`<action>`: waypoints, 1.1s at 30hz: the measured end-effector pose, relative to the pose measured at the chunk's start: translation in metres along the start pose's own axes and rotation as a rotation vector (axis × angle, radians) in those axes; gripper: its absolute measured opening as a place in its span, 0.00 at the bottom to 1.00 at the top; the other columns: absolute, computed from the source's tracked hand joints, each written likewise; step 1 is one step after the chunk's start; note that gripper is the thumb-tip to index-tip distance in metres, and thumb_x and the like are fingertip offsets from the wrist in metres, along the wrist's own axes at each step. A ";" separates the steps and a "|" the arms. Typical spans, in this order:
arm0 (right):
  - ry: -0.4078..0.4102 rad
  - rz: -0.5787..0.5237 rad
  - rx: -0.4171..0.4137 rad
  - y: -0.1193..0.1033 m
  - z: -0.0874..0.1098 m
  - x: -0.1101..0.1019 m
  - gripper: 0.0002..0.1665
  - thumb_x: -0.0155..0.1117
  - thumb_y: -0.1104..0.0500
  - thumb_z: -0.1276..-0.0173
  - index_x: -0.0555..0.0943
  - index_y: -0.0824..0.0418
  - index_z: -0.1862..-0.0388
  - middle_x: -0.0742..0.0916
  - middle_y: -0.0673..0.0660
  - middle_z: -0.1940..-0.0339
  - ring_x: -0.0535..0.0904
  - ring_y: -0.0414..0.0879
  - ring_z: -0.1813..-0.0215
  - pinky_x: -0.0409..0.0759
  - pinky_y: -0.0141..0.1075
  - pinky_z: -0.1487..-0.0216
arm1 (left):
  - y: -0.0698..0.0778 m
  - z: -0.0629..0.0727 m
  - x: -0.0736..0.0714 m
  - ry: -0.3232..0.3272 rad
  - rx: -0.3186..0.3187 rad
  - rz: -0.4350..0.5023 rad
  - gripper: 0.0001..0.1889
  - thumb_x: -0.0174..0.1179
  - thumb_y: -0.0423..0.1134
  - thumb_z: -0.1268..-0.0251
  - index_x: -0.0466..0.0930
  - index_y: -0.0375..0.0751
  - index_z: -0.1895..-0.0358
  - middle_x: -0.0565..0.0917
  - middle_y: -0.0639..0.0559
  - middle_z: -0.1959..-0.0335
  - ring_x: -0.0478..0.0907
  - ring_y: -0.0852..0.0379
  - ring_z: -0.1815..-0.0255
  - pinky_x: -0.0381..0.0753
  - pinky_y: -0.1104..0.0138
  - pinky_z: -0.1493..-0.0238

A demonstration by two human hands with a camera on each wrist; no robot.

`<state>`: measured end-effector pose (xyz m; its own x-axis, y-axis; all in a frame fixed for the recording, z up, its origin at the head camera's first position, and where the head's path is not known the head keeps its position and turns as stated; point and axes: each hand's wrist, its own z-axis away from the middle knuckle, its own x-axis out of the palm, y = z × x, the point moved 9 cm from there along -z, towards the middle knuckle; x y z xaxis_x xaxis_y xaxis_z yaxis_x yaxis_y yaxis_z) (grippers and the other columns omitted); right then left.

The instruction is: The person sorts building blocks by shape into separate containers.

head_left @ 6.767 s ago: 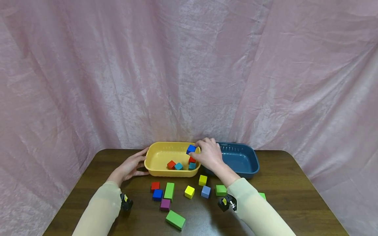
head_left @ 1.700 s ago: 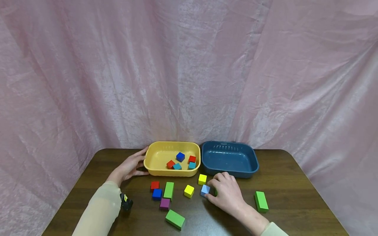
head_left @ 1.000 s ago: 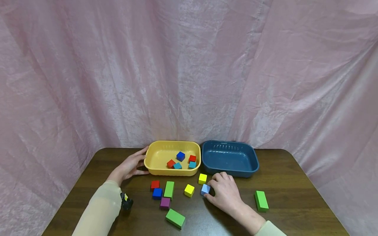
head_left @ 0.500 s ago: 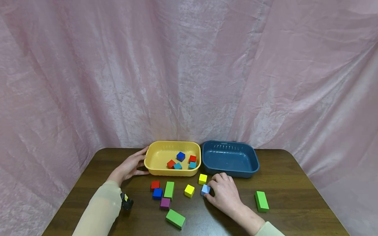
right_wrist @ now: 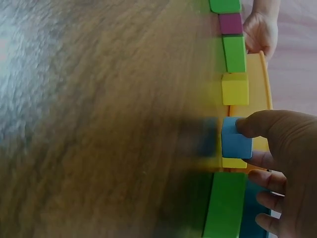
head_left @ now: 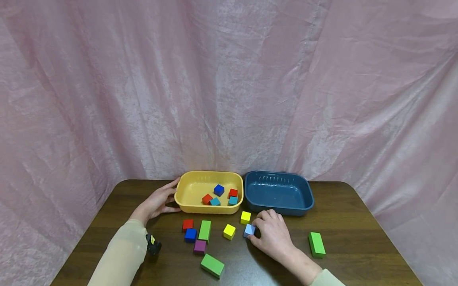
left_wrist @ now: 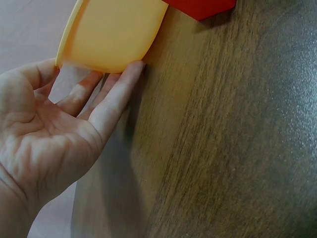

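My right hand [head_left: 272,235] pinches a light blue cube [head_left: 249,230] between thumb and index finger, on the table in front of the two trays. In the right wrist view the thumb lies on one face of the cube, and a green block [right_wrist: 225,206] stands beside it; the hand hides that block in the head view. My left hand [head_left: 157,203] rests its spread fingers and thumb against the left end of a yellow tray [head_left: 189,208]. Inside that tray lie a blue cube [head_left: 219,190], two red cubes and two teal cubes.
A dark blue tray [head_left: 309,198] adjoins the yellow one on the right. Two yellow cubes [head_left: 229,231] lie left of the right hand. Further left are a red cube [head_left: 187,225], a blue cube, a purple cube [head_left: 200,247] and green blocks [head_left: 212,265]. Another green block [head_left: 316,244] lies far right.
Since the oldest frame, my right hand has let go of the blue cube in the yellow tray and come down to the light blue cube. Over the last second both hands stay still.
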<state>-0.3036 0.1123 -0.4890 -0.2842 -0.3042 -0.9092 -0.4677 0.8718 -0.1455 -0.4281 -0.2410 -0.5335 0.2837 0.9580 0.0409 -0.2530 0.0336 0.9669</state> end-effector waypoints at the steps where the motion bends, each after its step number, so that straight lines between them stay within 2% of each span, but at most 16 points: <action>1: 0.004 -0.002 -0.002 0.000 0.000 -0.001 0.19 0.81 0.42 0.49 0.88 0.52 0.67 0.82 0.49 0.59 0.73 0.50 0.54 0.73 0.47 0.51 | 0.000 0.000 0.000 -0.002 0.001 -0.002 0.32 0.45 0.43 0.15 0.46 0.64 0.16 0.46 0.42 0.16 0.68 0.36 0.30 0.82 0.42 0.45; 7: 0.045 -0.017 -0.024 -0.001 0.002 -0.013 0.19 0.82 0.42 0.49 0.88 0.51 0.67 0.82 0.48 0.59 0.74 0.50 0.53 0.74 0.46 0.52 | 0.001 0.001 0.001 -0.004 0.004 -0.007 0.32 0.45 0.42 0.15 0.45 0.63 0.16 0.47 0.42 0.17 0.67 0.36 0.29 0.82 0.43 0.44; 19: 0.055 -0.027 0.001 0.003 -0.002 -0.028 0.20 0.82 0.41 0.49 0.89 0.50 0.64 0.82 0.47 0.57 0.73 0.48 0.52 0.74 0.47 0.48 | 0.000 0.001 0.003 -0.022 0.013 -0.002 0.32 0.43 0.42 0.15 0.44 0.62 0.16 0.47 0.41 0.17 0.68 0.36 0.29 0.80 0.42 0.43; 33: 0.125 -0.048 0.007 0.002 -0.017 -0.057 0.18 0.81 0.42 0.47 0.90 0.51 0.63 0.83 0.48 0.56 0.74 0.50 0.50 0.73 0.47 0.49 | 0.001 0.002 0.002 -0.022 0.008 0.002 0.33 0.43 0.41 0.15 0.43 0.62 0.15 0.49 0.40 0.18 0.71 0.38 0.32 0.81 0.42 0.44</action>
<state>-0.3027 0.1250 -0.4308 -0.3643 -0.3905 -0.8454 -0.4775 0.8577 -0.1904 -0.4262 -0.2399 -0.5325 0.3036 0.9516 0.0485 -0.2467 0.0293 0.9687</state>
